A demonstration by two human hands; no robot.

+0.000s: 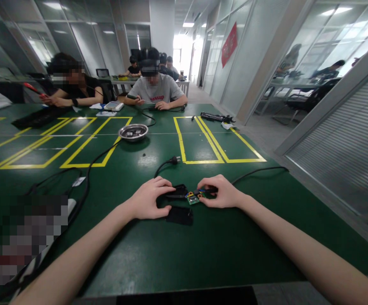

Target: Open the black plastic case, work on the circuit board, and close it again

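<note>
My left hand [152, 198] curls its fingers over a black plastic housing [180, 190]. Its thumb rests at the edge of a flat black cover [180, 215] that lies on the green table. Just right of the housing is a small green circuit board [193, 198] with coloured wires and copper-coloured rings. My right hand [220, 192] pinches the board's right side, where the wires meet a black part. A black cable [257, 170] runs off to the right behind that hand. Parts of the housing and the wires are hidden by my fingers.
Beyond my hands lie a black power plug [174, 160] and a metal bowl [133, 132] with small metal parts. Yellow tape [203, 162] marks the table. Black cords [87, 186] lie at left. A co-worker [157, 87] sits opposite, another person [72, 82] far left. Black tool [216, 117] at back right.
</note>
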